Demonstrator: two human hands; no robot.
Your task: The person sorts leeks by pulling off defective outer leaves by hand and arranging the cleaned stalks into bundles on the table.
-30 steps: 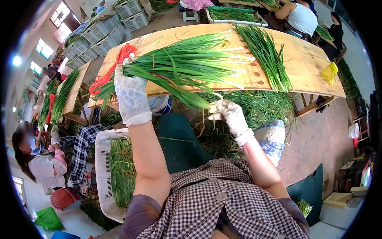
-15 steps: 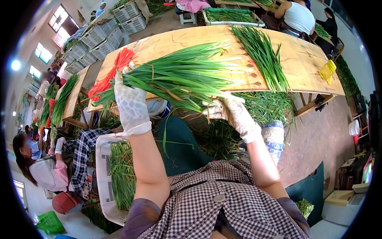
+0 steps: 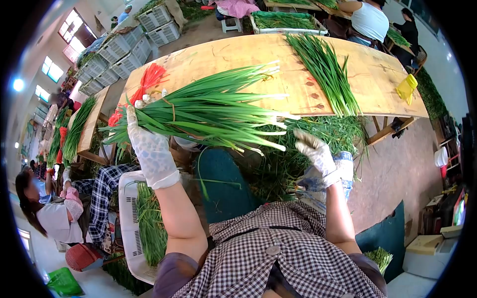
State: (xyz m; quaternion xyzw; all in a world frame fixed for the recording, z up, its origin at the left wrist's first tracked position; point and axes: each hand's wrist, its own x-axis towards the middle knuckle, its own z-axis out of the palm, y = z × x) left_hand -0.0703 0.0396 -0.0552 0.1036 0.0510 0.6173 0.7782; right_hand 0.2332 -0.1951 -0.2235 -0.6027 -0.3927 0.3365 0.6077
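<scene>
My left hand [image 3: 151, 149], in a thin spotted white glove, is closed around the leafy end of a bunch of garlic chives [image 3: 213, 107]. A thin tan band circles the bunch near that hand. Its pale stem ends point right, over the near edge of the wooden table [image 3: 223, 52]. Apart from the stems, to their lower right, my gloved right hand [image 3: 315, 151] has its fingers stretched out and nothing visible in them. Another bunch of chives [image 3: 328, 74] lies on the table. Red plastic strips [image 3: 149, 79] lie behind my left hand.
A white crate [image 3: 130, 223] with greens stands by my left side, near a seated co-worker [image 3: 57, 213]. Loose leaves [image 3: 323, 131] are heaped below the table. A yellow object [image 3: 408, 89] sits at the table's right end. Stacked crates [image 3: 131, 47] stand at back left.
My right hand has let go of the stem ends and moved right and down. My left hand has shifted left with the bunch.
</scene>
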